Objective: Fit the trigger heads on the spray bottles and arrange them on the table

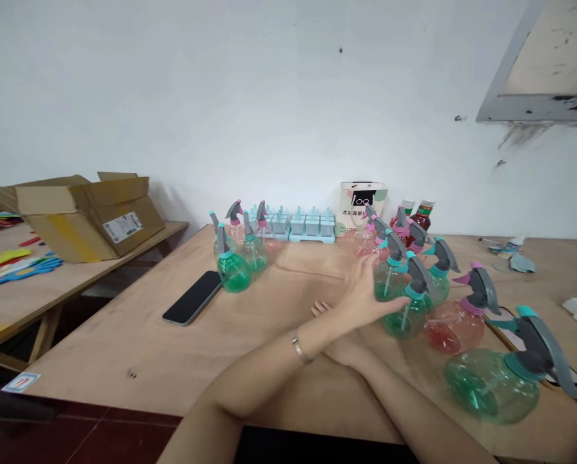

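My forearms cross, the left one, with a bracelet, lying over the right. My left hand [360, 293] reaches right, thumb and fingers spread, beside a green spray bottle [389, 283]. Its thumb overlaps the front green spray bottle [405, 321]; whether it touches cannot be made out. My right hand [341, 348] is low over the table, partly hidden behind my left wrist, its fingertips stretched out and holding nothing visible. Several green and pink spray bottles stand on the right, including a pink one [455, 325] and a large-looking green one [494, 386] nearest me.
Green spray bottles [234, 272] and pink ones form a left group beside a black phone [193, 298]. Light-blue popsicle molds [312, 227], a printed paper bag [351, 209] and red-filled bottles [422, 216] stand at the back. A cardboard box [89, 216] occupies another table.
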A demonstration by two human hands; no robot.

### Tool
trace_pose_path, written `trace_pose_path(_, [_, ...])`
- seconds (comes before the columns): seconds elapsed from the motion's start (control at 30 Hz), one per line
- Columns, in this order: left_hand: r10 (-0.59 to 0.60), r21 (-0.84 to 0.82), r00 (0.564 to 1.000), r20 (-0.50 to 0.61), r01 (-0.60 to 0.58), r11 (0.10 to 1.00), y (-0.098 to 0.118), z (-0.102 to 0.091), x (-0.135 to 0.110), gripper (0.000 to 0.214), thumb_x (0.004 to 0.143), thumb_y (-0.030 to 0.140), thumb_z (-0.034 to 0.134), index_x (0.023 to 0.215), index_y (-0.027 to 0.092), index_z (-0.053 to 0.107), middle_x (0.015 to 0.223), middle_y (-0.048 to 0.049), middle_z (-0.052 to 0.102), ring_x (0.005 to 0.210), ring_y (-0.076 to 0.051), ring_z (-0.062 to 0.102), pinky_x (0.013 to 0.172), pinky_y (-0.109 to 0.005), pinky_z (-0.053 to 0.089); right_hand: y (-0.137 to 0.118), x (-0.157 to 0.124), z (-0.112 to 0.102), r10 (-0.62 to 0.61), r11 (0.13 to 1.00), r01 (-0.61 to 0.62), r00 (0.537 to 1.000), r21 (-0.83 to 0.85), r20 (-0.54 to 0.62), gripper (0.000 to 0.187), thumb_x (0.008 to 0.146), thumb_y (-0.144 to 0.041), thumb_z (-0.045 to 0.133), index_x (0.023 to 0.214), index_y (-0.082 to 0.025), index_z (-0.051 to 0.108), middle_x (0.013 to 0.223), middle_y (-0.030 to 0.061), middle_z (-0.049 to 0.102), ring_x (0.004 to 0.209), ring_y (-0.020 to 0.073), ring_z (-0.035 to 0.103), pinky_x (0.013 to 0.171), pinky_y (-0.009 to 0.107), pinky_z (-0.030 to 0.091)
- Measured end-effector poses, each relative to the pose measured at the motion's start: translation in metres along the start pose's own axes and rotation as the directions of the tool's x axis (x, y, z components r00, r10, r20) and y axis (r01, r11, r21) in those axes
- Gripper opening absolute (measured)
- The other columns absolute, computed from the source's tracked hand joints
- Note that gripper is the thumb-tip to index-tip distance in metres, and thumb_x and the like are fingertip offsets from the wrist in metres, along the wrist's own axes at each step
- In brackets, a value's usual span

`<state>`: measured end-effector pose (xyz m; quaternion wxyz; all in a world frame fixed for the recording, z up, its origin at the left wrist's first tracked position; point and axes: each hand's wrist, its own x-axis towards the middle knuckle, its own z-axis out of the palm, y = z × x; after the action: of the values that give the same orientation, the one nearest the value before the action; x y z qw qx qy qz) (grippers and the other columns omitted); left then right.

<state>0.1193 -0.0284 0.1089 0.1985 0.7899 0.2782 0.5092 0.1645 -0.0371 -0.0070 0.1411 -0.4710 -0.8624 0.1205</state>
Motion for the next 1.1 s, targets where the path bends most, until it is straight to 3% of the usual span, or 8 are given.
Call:
trace_pose_path(0.17, [-0.172, 0.022, 0.982, 0.073, 0.171, 0.985, 0.001, 0.057, 0.027, 0.097, 0.067, 0.057, 0.076, 0.142, 0.017, 0.028, 0.144, -0.0196, 0.041, 0.137, -0.037, 0.034, 0.111, -0.056, 0.028, 0.014, 0.012, 0.012, 0.024, 0.991, -0.006, 0.990, -0.132, 0.139, 0.058, 0.095, -0.028, 0.035, 0.152, -0.020, 0.028, 0.158, 0.0062, 0.026, 0.147, 0.0229, 0.023, 0.121, 0.049, 0.014])
trace_pose_path(0.3, [-0.227, 0.105, 0.971, 0.074, 0.218, 0.970, 0.002, 0.074, 0.025, 0.099, 0.061, 0.055, 0.081, 0.139, 0.018, 0.032, 0.137, -0.0178, 0.048, 0.131, -0.038, 0.041, 0.107, -0.057, 0.031, 0.008, 0.013, 0.007, 0.089, 0.987, -0.069, 0.986, -0.142, 0.143, 0.059, 0.095, -0.036, 0.036, 0.151, -0.020, 0.029, 0.159, 0.0065, 0.022, 0.148, 0.0225, 0.020, 0.121, 0.049, 0.014])
trace_pose_path(0.43, [-0.273, 0.056, 0.962, 0.025, 0.272, 0.961, 0.005, 0.085, 0.016, 0.089, 0.064, 0.045, 0.080, 0.135, 0.016, 0.035, 0.131, -0.0179, 0.050, 0.127, -0.037, 0.044, 0.104, -0.055, 0.036, 0.000, 0.011, 0.002, 0.122, 0.987, -0.106, 0.984, -0.125, 0.133, 0.071, 0.089, -0.050, 0.046, 0.151, -0.018, 0.030, 0.158, 0.0070, 0.023, 0.148, 0.0243, 0.020, 0.121, 0.048, 0.014])
trace_pose_path(0.63, [-0.209, -0.203, 0.978, 0.003, 0.206, 0.957, 0.002, 0.071, -0.005, 0.093, 0.063, 0.024, 0.077, 0.142, 0.019, 0.028, 0.141, -0.0163, 0.033, 0.133, -0.032, 0.036, 0.111, -0.048, 0.033, -0.005, 0.010, -0.008, 0.117, 0.988, -0.097, 0.978, -0.116, 0.173, 0.070, 0.092, -0.050, 0.041, 0.151, -0.016, 0.028, 0.159, 0.0081, 0.021, 0.149, 0.0224, 0.017, 0.121, 0.048, 0.011])
trace_pose_path(0.77, [-0.268, -0.340, 0.963, -0.012, 0.248, 0.907, -0.004, 0.057, -0.015, 0.093, 0.068, 0.015, 0.068, 0.148, 0.022, 0.021, 0.138, -0.0143, 0.038, 0.114, -0.025, 0.052, 0.101, -0.042, 0.043, -0.008, 0.010, -0.011, 0.129, 0.988, -0.108, 0.971, -0.111, 0.203, 0.070, 0.092, -0.050, 0.039, 0.152, -0.017, 0.026, 0.159, 0.0092, 0.020, 0.149, 0.0234, 0.016, 0.121, 0.050, 0.011])
trace_pose_path(0.93, [-0.296, -0.349, 0.950, -0.097, 0.246, 0.904, -0.013, 0.057, -0.011, 0.082, 0.066, 0.015, 0.070, 0.141, 0.020, 0.036, 0.139, -0.0144, 0.043, 0.128, -0.029, 0.043, 0.109, -0.044, 0.033, 0.001, 0.010, 0.003, 0.103, 0.990, -0.088, 0.984, -0.108, 0.145, 0.070, 0.091, -0.050, 0.042, 0.151, -0.016, 0.029, 0.158, 0.0097, 0.023, 0.148, 0.0239, 0.018, 0.121, 0.049, 0.012])
trace_pose_path(1.03, [-0.442, -0.458, 0.892, -0.097, 0.354, 0.815, -0.019, 0.057, -0.003, 0.071, 0.062, 0.014, 0.073, 0.129, 0.016, 0.050, 0.129, -0.0136, 0.054, 0.122, -0.030, 0.049, 0.106, -0.043, 0.036, 0.012, 0.010, 0.016, 0.045, 0.993, -0.038, 0.997, -0.113, 0.064, 0.067, 0.092, -0.044, 0.043, 0.151, -0.016, 0.030, 0.158, 0.0090, 0.025, 0.148, 0.0244, 0.020, 0.121, 0.050, 0.010])
trace_pose_path(1.1, [-0.605, -0.657, 0.796, -0.027, 0.442, 0.611, -0.024, 0.049, 0.002, 0.054, 0.062, 0.013, 0.073, 0.114, 0.016, 0.060, 0.112, -0.0090, 0.064, 0.114, -0.029, 0.055, 0.101, -0.041, 0.040, 0.016, 0.008, 0.020, 0.021, 0.995, -0.018, 0.999, -0.096, 0.033, 0.063, 0.092, -0.039, 0.043, 0.150, -0.017, 0.032, 0.157, 0.0092, 0.028, 0.147, 0.0253, 0.024, 0.121, 0.051, 0.012])
